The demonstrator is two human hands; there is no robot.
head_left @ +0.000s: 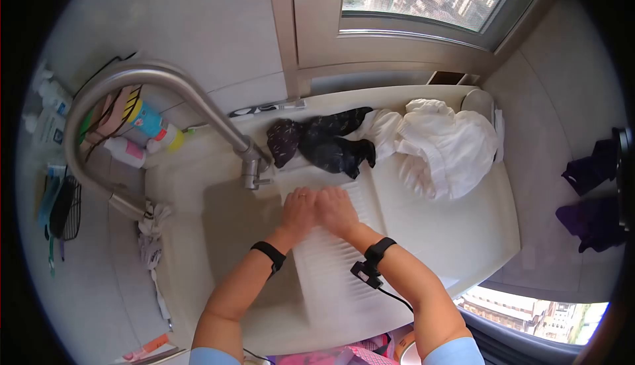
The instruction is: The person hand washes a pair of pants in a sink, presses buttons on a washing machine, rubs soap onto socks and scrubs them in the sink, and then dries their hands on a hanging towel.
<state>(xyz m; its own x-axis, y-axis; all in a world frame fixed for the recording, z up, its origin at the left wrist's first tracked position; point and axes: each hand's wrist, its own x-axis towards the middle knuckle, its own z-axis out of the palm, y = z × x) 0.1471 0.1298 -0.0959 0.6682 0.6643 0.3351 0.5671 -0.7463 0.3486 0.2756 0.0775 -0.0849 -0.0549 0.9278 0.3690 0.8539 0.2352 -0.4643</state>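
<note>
Side by side, my left hand (pixel 301 211) and my right hand (pixel 336 212) touch each other over the top of the ribbed washboard (pixel 331 266) built into the white sink (pixel 410 269). The fingers of both are curled in, and whatever they hold, if anything, is hidden beneath them. Just beyond my knuckles lie wet dark socks or small garments (pixel 334 155), one with light flecks. To their right a bunched white cloth garment (pixel 450 147) rests on the sink's back ledge and slope.
A curved metal faucet (pixel 198 100) arches over the left basin (pixel 245 252), a cloth strip tied at its spout. Bottles (pixel 126 152) and a brush (pixel 65 206) sit in wall racks at left. A toothbrush (pixel 264 108) lies on the back ledge. Dark cloths (pixel 589 226) hang at right.
</note>
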